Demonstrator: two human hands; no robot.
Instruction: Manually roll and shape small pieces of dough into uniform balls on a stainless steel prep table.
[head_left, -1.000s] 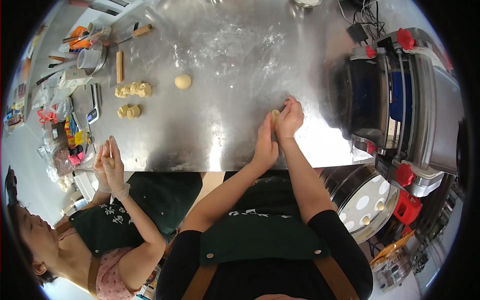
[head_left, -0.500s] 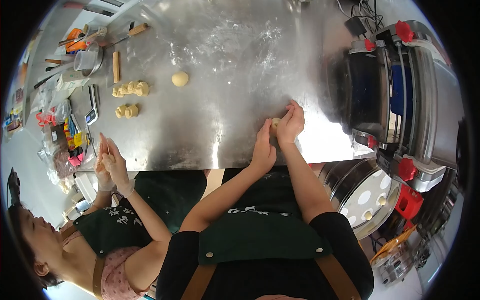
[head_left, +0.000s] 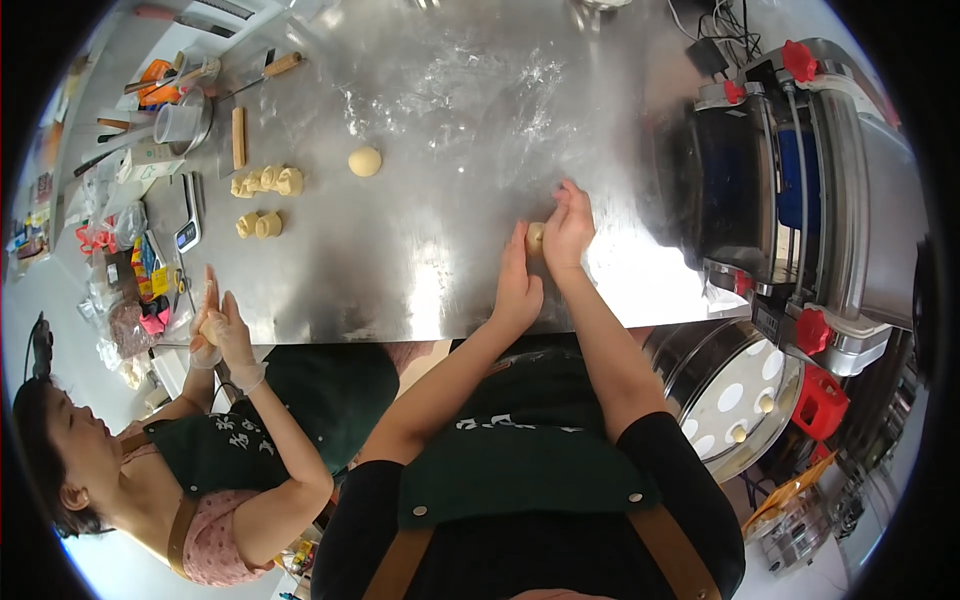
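A small pale yellow dough ball (head_left: 536, 239) sits between my two palms, over the steel table near its front edge. My left hand (head_left: 515, 283) presses along its left side with the fingers held together and pointing away from me. On the other side my right hand (head_left: 570, 230) curves around it, fingertips bent inward. The underside of the ball is hidden, so I cannot tell whether it touches the table. Farther left, a smooth round dough ball (head_left: 365, 162) lies by itself. Beyond it are several cut dough pieces (head_left: 268, 180), with two more dough pieces (head_left: 258, 225) nearer.
At my left a co-worker's gloved hands (head_left: 222, 335) hold dough between the palms. A scale (head_left: 188, 215), a wooden stick (head_left: 238, 137) and a wood-handled tool (head_left: 282, 65) lie leftward. A roller machine (head_left: 800, 200) stands right, above a steamer tray (head_left: 725, 410) holding small dough pieces.
My hands have shifted slightly left and away from me, with the dough ball still between them. The co-worker's gloved palms have also moved a little against each other.
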